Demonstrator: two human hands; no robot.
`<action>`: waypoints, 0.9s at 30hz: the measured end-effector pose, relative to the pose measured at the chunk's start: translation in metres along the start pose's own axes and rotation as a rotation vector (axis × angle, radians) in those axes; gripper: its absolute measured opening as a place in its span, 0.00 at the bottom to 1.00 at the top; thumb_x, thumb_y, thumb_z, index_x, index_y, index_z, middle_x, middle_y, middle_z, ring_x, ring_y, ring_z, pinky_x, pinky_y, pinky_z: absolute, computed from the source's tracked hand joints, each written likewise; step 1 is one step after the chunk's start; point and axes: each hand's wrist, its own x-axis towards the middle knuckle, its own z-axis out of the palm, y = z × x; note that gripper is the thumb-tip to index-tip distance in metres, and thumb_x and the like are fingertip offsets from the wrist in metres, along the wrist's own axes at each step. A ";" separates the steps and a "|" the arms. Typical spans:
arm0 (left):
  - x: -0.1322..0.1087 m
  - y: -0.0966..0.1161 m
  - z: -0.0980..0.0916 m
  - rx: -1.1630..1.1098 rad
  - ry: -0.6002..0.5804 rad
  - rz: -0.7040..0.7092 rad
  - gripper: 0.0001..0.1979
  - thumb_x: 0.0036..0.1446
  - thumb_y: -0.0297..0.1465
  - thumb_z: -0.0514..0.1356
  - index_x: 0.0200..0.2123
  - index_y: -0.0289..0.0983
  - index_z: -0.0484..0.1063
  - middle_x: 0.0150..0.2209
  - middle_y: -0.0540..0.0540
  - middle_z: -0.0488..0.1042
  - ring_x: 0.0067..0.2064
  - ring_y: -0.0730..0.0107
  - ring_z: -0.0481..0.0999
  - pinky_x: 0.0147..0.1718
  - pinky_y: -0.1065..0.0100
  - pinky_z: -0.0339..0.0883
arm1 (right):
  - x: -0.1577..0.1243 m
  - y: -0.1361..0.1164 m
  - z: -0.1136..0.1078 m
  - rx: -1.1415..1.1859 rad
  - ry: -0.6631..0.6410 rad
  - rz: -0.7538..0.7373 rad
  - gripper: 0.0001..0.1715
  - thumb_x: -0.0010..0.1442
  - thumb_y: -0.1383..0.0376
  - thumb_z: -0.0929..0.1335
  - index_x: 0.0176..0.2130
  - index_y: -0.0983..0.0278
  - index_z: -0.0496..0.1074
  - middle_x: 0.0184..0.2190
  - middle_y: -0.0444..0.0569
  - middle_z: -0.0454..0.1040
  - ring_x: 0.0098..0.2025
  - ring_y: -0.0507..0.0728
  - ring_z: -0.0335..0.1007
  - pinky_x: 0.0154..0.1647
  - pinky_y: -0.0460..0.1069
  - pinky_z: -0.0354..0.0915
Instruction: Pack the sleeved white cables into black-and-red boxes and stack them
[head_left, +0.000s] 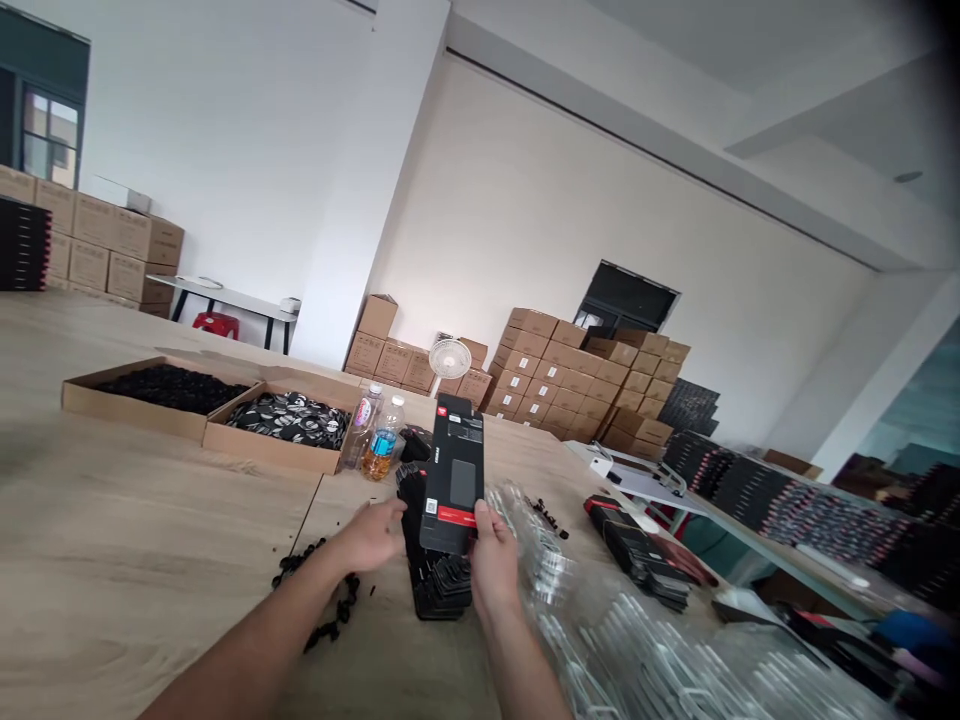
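Pointing lengthwise forward, a black box (pixel 453 465) juts from the right hand (pixel 495 557).

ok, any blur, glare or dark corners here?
Head view: top-right corner dark; bright streaks on the clear plastic packaging; smearing near the lower-right edge, around the blue item; the black box in the right hand looks sharper, smallest print unreadable.

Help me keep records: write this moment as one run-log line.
right hand: holding flat black cardboard box with red band; left hand: beside stack of thin black packages, contact unclear; box: partly hiding stack
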 end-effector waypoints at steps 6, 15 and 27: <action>-0.038 -0.009 -0.031 -0.426 0.035 -0.047 0.31 0.55 0.51 0.55 0.53 0.35 0.69 0.51 0.34 0.77 0.45 0.51 0.81 0.38 0.54 0.77 | -0.022 0.022 0.071 -0.059 -0.285 -0.006 0.30 0.63 0.44 0.59 0.29 0.63 0.71 0.23 0.44 0.72 0.25 0.54 0.65 0.27 0.47 0.62; -0.044 -0.033 -0.046 -0.547 0.376 -0.117 0.20 0.48 0.40 0.65 0.42 0.34 0.75 0.39 0.42 0.81 0.39 0.60 0.82 0.34 0.64 0.77 | -0.048 0.052 0.054 -0.332 -0.788 -0.101 0.10 0.47 0.73 0.67 0.30 0.61 0.76 0.28 0.43 0.74 0.32 0.54 0.68 0.34 0.46 0.63; -0.044 -0.029 -0.035 -0.485 0.474 -0.168 0.06 0.42 0.29 0.58 0.27 0.35 0.70 0.21 0.49 0.75 0.23 0.68 0.76 0.21 0.70 0.69 | -0.063 0.039 0.062 -0.742 -0.816 -0.267 0.15 0.50 0.78 0.64 0.33 0.60 0.73 0.32 0.45 0.74 0.35 0.55 0.69 0.38 0.47 0.60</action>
